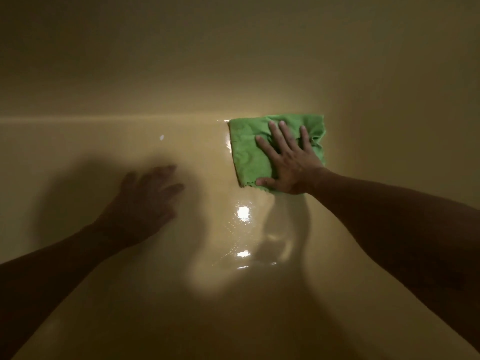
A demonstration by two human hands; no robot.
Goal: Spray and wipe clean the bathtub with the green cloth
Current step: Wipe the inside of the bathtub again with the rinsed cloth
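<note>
The beige bathtub [155, 294] fills the whole view, lit in the middle and dark at the sides. A folded green cloth [246, 149] lies flat on the tub floor where it meets the far wall. My right hand [288, 165] presses on the cloth with straight, spread fingers, the thumb at its near edge. My left hand [148, 201] is in shadow to the left, fingers spread and relaxed, holding nothing, on or just above the tub floor. No spray bottle is in view.
A wet, shiny streak [242, 229] with bright light reflections runs down the tub floor below the cloth. The far tub wall [233, 61] rises behind the crease line. Both my forearms reach in from the lower corners.
</note>
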